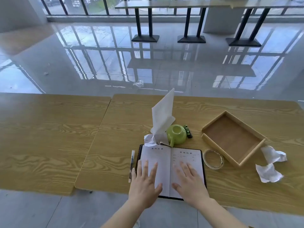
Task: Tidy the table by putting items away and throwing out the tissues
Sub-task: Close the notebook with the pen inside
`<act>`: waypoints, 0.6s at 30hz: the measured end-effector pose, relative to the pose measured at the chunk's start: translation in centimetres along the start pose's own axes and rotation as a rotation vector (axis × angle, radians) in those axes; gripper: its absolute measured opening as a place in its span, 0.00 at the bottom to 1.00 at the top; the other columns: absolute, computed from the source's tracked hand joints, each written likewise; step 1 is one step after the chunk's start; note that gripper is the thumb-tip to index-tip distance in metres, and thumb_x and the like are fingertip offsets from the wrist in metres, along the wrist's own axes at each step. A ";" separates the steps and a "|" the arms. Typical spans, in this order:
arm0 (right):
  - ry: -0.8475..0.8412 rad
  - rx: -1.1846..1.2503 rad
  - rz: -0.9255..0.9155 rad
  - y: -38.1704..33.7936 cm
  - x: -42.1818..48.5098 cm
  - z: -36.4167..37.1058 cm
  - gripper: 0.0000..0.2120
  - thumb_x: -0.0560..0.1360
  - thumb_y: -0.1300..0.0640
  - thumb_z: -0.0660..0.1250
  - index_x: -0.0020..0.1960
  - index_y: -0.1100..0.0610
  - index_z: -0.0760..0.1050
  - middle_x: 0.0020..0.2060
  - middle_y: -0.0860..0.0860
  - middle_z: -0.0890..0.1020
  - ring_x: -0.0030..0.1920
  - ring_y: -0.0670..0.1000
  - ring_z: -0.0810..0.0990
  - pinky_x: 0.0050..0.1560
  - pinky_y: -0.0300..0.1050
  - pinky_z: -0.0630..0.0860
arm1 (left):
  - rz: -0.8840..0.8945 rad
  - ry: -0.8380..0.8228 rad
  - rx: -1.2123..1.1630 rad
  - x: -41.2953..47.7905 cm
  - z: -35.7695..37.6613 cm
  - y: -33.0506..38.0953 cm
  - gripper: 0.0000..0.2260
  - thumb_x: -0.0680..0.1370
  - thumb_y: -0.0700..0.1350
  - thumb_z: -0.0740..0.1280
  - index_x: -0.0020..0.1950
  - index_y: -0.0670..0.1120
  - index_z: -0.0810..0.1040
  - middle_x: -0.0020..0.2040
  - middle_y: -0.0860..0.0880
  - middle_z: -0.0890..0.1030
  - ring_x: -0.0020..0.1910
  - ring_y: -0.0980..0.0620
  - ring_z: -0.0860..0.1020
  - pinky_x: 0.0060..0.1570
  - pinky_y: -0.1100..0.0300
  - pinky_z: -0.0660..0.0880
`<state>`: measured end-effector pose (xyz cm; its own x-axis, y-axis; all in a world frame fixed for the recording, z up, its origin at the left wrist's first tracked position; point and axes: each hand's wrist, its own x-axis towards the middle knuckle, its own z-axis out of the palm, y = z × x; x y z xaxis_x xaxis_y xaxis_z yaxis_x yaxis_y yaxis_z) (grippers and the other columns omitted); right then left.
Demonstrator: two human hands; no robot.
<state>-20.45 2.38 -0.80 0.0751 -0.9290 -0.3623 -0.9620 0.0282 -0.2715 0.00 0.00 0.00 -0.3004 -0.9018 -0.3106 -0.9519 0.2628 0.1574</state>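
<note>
Head view, left hand (144, 186), right hand (190, 185) covering notebook (164, 155) (print illegible)

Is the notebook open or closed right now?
Open: the notebook lies flat, both pages showing, left hand on the left page, right hand on the right.

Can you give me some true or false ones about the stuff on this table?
1. The left hand and the right hand lie flat on the open notebook. True.
2. The tape roll sits inside the wooden tray. False: it lies on the table beside the tray.
3. The pen lies left of the notebook. True.
4. The cup is red. False: it is green.
</note>
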 end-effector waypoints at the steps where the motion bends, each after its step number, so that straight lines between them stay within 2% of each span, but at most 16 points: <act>1: -0.015 -0.008 -0.001 0.5 -0.2 0.4 0.34 0.80 0.37 0.52 0.80 0.45 0.41 0.80 0.49 0.40 0.79 0.55 0.37 0.78 0.53 0.44 | 0.014 -0.021 -0.007 -0.1 0.3 0.2 0.34 0.77 0.65 0.48 0.77 0.58 0.34 0.80 0.45 0.39 0.77 0.41 0.34 0.75 0.41 0.42; 8: 0.024 -0.093 -0.046 5.2 -1.6 3.1 0.32 0.80 0.35 0.48 0.80 0.42 0.43 0.78 0.42 0.36 0.78 0.47 0.33 0.77 0.46 0.39 | 0.072 -0.102 0.040 -0.9 2.4 0.9 0.34 0.73 0.70 0.47 0.77 0.60 0.47 0.80 0.48 0.44 0.78 0.43 0.37 0.76 0.42 0.42; 13: 0.023 -0.104 -0.071 6.2 -1.6 3.4 0.32 0.80 0.36 0.47 0.79 0.43 0.41 0.78 0.42 0.34 0.77 0.47 0.30 0.75 0.44 0.32 | 0.011 -0.117 -0.015 -2.2 3.6 0.4 0.30 0.75 0.68 0.47 0.76 0.64 0.45 0.80 0.51 0.42 0.78 0.45 0.39 0.76 0.43 0.44; 18: 0.018 -0.104 -0.068 6.1 -1.7 3.2 0.32 0.80 0.36 0.48 0.80 0.44 0.43 0.79 0.44 0.38 0.78 0.50 0.34 0.77 0.48 0.41 | -0.018 -0.077 -0.062 -2.7 3.6 0.3 0.26 0.78 0.63 0.50 0.75 0.64 0.49 0.80 0.51 0.46 0.79 0.47 0.42 0.75 0.42 0.49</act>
<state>-25.65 5.31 -4.70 0.1369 -0.9339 -0.3303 -0.9771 -0.0725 -0.2000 0.35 3.72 -2.47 -0.2893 -0.8765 -0.3847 -0.9523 0.2229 0.2083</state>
